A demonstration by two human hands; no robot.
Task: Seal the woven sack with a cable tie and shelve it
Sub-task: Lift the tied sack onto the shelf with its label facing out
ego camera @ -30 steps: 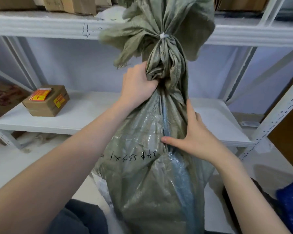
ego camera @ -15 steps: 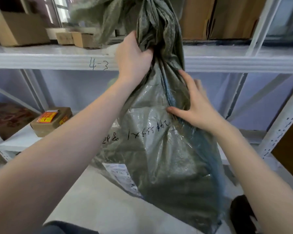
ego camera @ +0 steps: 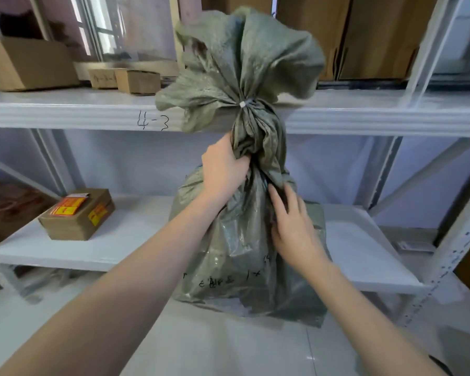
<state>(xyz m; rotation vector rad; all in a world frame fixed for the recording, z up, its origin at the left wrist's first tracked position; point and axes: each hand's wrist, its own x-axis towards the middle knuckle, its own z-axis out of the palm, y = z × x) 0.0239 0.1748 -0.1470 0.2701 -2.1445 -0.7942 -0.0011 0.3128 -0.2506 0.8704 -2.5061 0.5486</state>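
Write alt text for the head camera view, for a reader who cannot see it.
A person's left hand grips the gathered neck of a grey-green woven sack just below a white cable tie, while the right hand rests with straight fingers on its side. The sack is at the front of a white lower shelf, which also holds a small labelled cardboard box.

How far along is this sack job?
Sealing looks done: a white cable tie cinches the woven sack at its neck. In hand: the left hand grips the neck below the tie, the right hand touches its side. Left: settling it on the lower shelf; whether it already rests there is unclear.
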